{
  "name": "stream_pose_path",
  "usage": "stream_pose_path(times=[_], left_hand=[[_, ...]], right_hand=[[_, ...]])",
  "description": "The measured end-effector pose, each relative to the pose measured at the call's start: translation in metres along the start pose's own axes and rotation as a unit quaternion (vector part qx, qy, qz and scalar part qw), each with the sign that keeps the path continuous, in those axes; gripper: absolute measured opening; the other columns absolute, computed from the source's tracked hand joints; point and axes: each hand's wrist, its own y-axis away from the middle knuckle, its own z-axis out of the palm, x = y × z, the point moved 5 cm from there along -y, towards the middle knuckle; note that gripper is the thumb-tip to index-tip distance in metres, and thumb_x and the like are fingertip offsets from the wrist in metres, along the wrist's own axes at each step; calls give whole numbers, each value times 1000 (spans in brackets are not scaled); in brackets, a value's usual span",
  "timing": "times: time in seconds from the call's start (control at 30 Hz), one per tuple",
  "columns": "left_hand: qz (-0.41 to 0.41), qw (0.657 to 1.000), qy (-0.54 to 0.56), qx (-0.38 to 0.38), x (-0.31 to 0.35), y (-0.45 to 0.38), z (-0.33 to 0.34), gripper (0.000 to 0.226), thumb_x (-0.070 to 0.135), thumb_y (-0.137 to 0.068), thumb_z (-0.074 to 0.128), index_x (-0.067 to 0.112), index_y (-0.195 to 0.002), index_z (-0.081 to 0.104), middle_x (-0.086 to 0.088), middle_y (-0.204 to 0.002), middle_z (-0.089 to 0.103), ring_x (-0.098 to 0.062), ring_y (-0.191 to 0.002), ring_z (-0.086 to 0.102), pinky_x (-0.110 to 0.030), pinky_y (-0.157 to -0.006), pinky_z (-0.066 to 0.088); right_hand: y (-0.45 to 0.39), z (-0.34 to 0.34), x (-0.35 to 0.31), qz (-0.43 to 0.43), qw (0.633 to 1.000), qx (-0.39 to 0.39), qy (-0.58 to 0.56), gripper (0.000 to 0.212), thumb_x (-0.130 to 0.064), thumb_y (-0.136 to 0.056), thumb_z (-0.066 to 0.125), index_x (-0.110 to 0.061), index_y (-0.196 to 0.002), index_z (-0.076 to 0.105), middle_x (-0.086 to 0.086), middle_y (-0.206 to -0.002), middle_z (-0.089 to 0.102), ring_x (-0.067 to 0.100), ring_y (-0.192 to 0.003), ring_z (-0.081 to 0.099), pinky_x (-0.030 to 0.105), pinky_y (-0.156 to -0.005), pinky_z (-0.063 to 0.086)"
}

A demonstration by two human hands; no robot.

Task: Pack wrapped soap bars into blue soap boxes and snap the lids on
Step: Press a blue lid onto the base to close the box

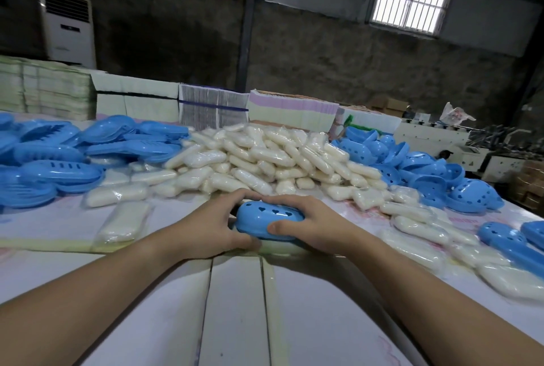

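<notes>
Two hands close on one blue soap box (269, 220) at the near edge of the work table (235, 306), just in front of the heap of wrapped soap bars (265, 156). The left hand (216, 230) cups the box's left end, thumb curled along the lower front rim. The right hand (309, 226) wraps the right end, thumb pressed on the front face and fingers curled over the far side. The heart-pierced lid faces up — three heart cut-outs show along its crown. Whether a bar sits inside cannot be told; the shell hides it.

Step in hand, as I judge it: snapping the lid onto its base. To do it well, the rims should be lined up all round before squeezing, with even pressure from both ends so one side does not pop while the other seats. Thumbs belong on the seam, not the pierced crown, which looks thin and likely to flex. Any wrapper film caught in the seam would probably stop the catch.

Slotted box halves (59, 156) are piled at left, heart-pierced halves (426, 165) at right — both well apart from the hands. Closed-looking boxes (506, 245) lie at far right.

Writing: none legible. Faint pink print on the table covering (368, 212) is too blurred to read; the standing air conditioner (68, 25) carries a small dark panel, unreadable.
</notes>
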Motion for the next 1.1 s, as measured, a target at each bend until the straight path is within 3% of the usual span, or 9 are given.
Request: stream_pose_path(times=[0.1, 0.2, 0.33, 0.43, 0.57, 0.77, 0.9, 1.0, 1.1], left_hand=[[27, 998, -43, 24, 0, -1, -1, 56, 20, -75, 86, 44, -118, 58, 26, -110, 63, 3, -107, 59, -15, -81, 52], [49, 996, -68, 29, 0, -1, -1, 55, 22, -78, 84, 53, -112, 55, 33, -112, 59, 2, -110, 57, -22, -85, 55], [56, 992, -115, 15, -5, -3, -4, 48, 37, -82, 80, 51, -120, 55, 27, -112, 61, 0, -110, 58, -29, -88, 55], [66, 993, -93, 20, -4, -3, -4, 45, 37, -81, 80, 51, -117, 56, 25, -110, 63, -2, -106, 61, -27, -84, 56], [68, 993, -88, 30, -2, -1, -7, 45, 47, -73, 79, 50, -112, 57, 21, -107, 66, -6, -103, 63, -37, -85, 58], [31, 992, -114, 43, -4, -2, -6, 51, 73, -68, 67, 44, -110, 61, 19, -103, 67, -5, -97, 64, -37, -84, 57], [29, 997, -51, 40, 1, 1, -7, 48, 64, -70, 72, 42, -112, 63, 23, -104, 69, -2, -98, 65, -21, -77, 57], [37, 999, 10, 27, 6, 3, -7, 48, 46, -80, 78, 50, -121, 53, 22, -113, 67, -1, -105, 64, -28, -80, 58], [48, 998, 24, 23, 13, 6, -5, 50, 50, -78, 72, 55, -122, 50, 18, -116, 67, -8, -106, 64, -30, -81, 58]], right_hand=[[-1, 0, 2, 6, 1000, -20, -9, 59, -68, -72, 59, -53, -129, 52, -21, -111, 61, -1, -95, 60, 24, -88, 51], [3, 0, 1, -15, 999, -32, 25, 65, -58, -71, 73, -52, -130, 48, -26, -108, 61, -5, -98, 60, 15, -86, 49], [5, -3, -1, -47, 991, 32, 124, 64, -43, -75, 74, -41, -134, 50, -18, -109, 63, 4, -95, 60, 26, -85, 49], [6, -6, -5, -58, 985, 66, 146, 48, -47, -74, 70, -40, -119, 57, -13, -95, 67, 7, -84, 60, 28, -76, 50], [9, -8, -6, -54, 991, 69, 100, 36, -54, -72, 67, -32, -100, 62, -8, -81, 67, 6, -75, 60, 31, -67, 53], [10, -12, -5, -78, 994, 66, 49, 59, -46, -74, 75, -45, -126, 49, -12, -106, 65, 9, -91, 64, 36, -82, 55], [10, -11, -4, -89, 994, 68, -20, 45, -41, -78, 76, -34, -118, 59, -9, -100, 68, 9, -90, 66, 35, -80, 56], [9, -13, -4, -73, 986, 74, -127, 34, -36, -80, 74, -25, -111, 66, -10, -90, 69, 4, -79, 66, 22, -67, 51], [8, -11, 1, -58, 983, 54, -168, 32, -36, -82, 73, -24, -110, 65, -9, -90, 70, 5, -81, 67, 21, -69, 52]])
